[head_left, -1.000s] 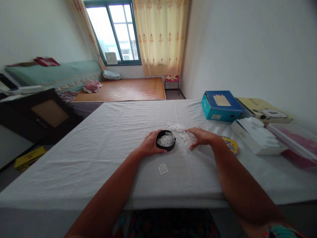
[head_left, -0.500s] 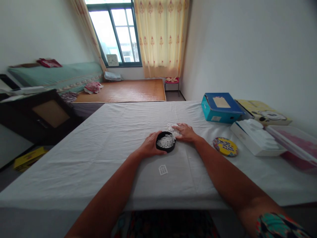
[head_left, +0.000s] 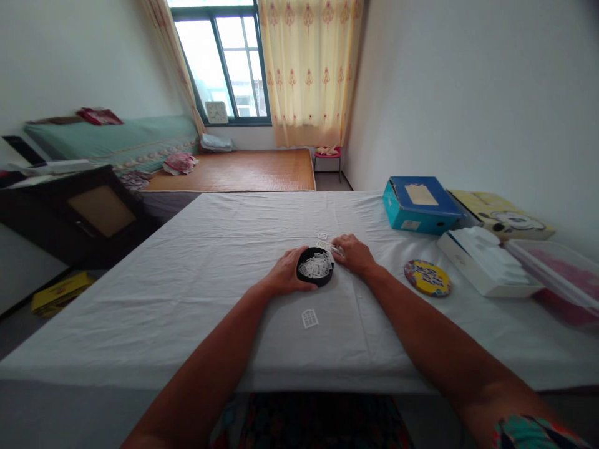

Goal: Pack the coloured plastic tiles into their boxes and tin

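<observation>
Black container [head_left: 324,282] sits within the left grip [head_left: 287,273], white pieces [head_left: 314,266] inside.

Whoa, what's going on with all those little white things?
A person's left hand curves around the side of a round black container, which has lots of white cut-out pieces in it. The right hand is at more pieces by the container's far right side; its grip is hard to tell. A couple lie just beyond the container, and one lone piece lies nearer the person on the white cloth.
</observation>
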`<state>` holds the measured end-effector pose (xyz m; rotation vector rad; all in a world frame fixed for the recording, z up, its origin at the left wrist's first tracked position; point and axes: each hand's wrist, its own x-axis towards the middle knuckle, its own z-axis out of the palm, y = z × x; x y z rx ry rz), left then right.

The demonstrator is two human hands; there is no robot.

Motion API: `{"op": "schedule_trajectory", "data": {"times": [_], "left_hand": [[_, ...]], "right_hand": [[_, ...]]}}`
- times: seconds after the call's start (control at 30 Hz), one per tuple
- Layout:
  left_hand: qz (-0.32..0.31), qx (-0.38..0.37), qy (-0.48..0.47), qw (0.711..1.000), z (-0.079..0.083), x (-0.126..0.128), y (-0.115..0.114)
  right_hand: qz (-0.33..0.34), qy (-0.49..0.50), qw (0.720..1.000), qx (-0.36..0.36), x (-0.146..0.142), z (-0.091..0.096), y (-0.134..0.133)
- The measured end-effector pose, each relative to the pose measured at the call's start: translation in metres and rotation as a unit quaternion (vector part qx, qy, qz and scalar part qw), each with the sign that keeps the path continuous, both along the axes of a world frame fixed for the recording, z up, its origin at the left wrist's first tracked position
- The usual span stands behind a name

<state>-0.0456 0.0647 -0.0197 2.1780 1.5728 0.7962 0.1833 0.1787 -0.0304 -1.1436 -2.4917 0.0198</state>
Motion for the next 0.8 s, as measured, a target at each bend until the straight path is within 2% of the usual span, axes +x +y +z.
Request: {"op": "schedule_trajectory", "data": {"times": [0.13,0.23,0.37,0.47,0.57,0.63,0.8], "left_hand": [[-0.005,0.010,0.004,1.000,-0.001,-0.001,0.001],[-0.008,0.010,0.006,1.000,0.000,0.001,0.001],[0.000,-0.014,0.009,1.000,0.000,0.007,0.003],[0.010,-0.036,0.001,0.999,-0.002,0.011,0.005],[0.019,-0.041,-0.006,0.999,-0.003,0.012,0.006],[0.021,-0.038,-0.002,0.999,-0.003,0.011,0.007],[-0.010,-0.014,0.008,1.000,-0.001,0.009,0.007]], "right_hand": [[-0.016,0.047,0.999,0.019,0.010,-0.001,0.012],[-0.037,0.133,0.990,0.032,0.015,0.004,0.019],[-0.067,0.334,0.940,0.007,0.005,0.021,0.007],[-0.033,0.418,0.907,-0.047,-0.016,0.031,-0.015],[0.027,0.427,0.899,-0.093,-0.035,0.033,-0.033],[0.082,0.398,0.907,-0.116,-0.040,0.032,-0.039],[0.230,0.250,0.931,-0.135,-0.022,0.039,-0.039]]}}
